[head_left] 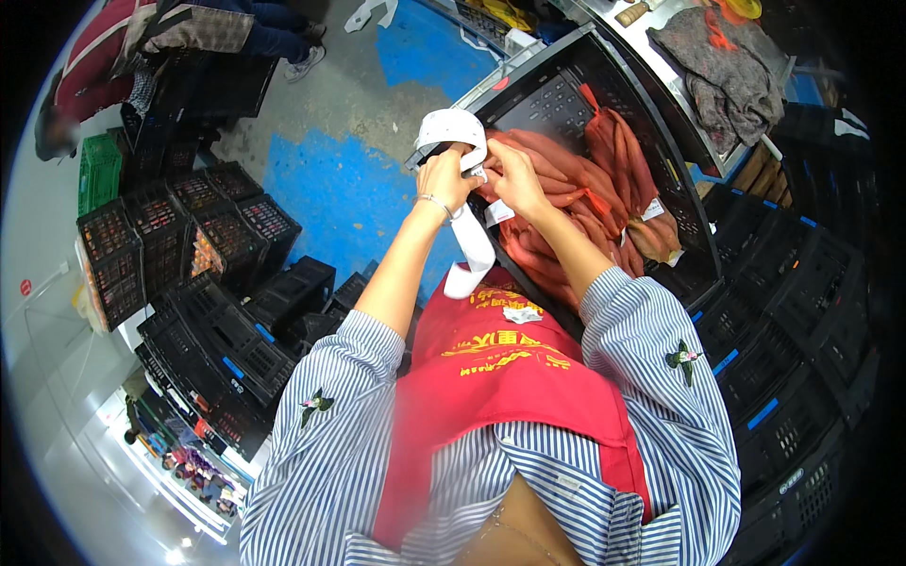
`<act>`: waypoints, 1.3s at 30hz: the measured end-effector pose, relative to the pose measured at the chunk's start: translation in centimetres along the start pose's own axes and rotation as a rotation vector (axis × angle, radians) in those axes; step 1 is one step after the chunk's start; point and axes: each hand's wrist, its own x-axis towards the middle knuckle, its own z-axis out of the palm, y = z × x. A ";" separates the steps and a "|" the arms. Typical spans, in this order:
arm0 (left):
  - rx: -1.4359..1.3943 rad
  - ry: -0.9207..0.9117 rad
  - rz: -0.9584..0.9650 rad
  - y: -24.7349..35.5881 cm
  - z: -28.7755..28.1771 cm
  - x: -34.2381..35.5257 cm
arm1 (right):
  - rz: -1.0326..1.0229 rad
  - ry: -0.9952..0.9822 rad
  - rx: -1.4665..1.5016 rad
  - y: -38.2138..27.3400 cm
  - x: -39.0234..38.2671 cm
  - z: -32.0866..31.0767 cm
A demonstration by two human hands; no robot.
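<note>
My left hand [444, 179] is closed round a roll of white label strip [445, 124], with a loose length [472, 241] dangling below it. My right hand [510, 174] is closed at the roll's right side, its fingertips on the strip; exactly what they pinch is hard to make out. Just right of both hands a large black crate [674, 179] holds several red mesh bags [613, 160] of long produce, some with white tags [653, 209]. A red apron [500, 387] is on my front.
At upper left a person [104, 66] bends near black crates [142, 245] and a green crate [99, 170]. More black crates [783, 311] line my right. A work table [651, 28] with grey cloth [708, 71] stands at upper right. Blue-painted floor [321, 189] lies ahead.
</note>
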 end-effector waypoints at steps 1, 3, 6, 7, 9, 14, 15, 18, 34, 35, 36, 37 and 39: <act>0.030 -0.086 -0.008 -0.2 -0.1 0.8 | 0.001 0.006 0.004 0.3 0.0 0.1; 0.032 -0.168 0.052 -1.0 -0.3 2.2 | 0.014 -0.002 -0.002 0.8 0.1 0.1; 0.017 -0.236 0.106 -2.2 0.1 3.8 | 0.036 -0.035 0.077 1.0 -0.2 -0.4; 0.019 -0.254 0.109 -2.5 0.3 4.1 | 0.027 -0.041 0.063 1.4 -0.1 -0.3; 0.072 -0.194 0.083 -2.7 1.1 4.1 | 0.023 -0.043 0.051 1.1 0.0 -0.4; 0.099 -0.163 -0.052 -1.7 1.6 3.8 | 0.033 -0.021 0.018 0.3 0.0 -0.5; 0.098 -0.168 -0.059 -1.4 1.4 3.8 | 0.032 -0.006 0.025 0.4 -0.1 -0.5; 0.086 -0.164 -0.072 -0.9 1.0 3.4 | 0.035 -0.003 0.019 -0.3 -0.1 -0.6; -0.084 -0.160 -0.056 -2.1 1.6 3.3 | 0.119 -0.001 0.240 2.2 0.5 -0.4; -0.091 -0.158 -0.055 -2.0 1.7 3.2 | 0.119 -0.006 0.256 2.6 0.5 -0.4; -0.082 -0.166 -0.061 -2.0 1.7 3.2 | 0.119 -0.011 0.271 2.9 0.6 -0.4; -0.073 -0.175 -0.067 -1.9 1.7 3.3 | 0.119 -0.016 0.286 3.3 0.7 -0.5; -0.054 -0.157 -0.073 -1.9 1.7 3.3 | 0.165 -0.038 0.272 2.9 0.7 -0.6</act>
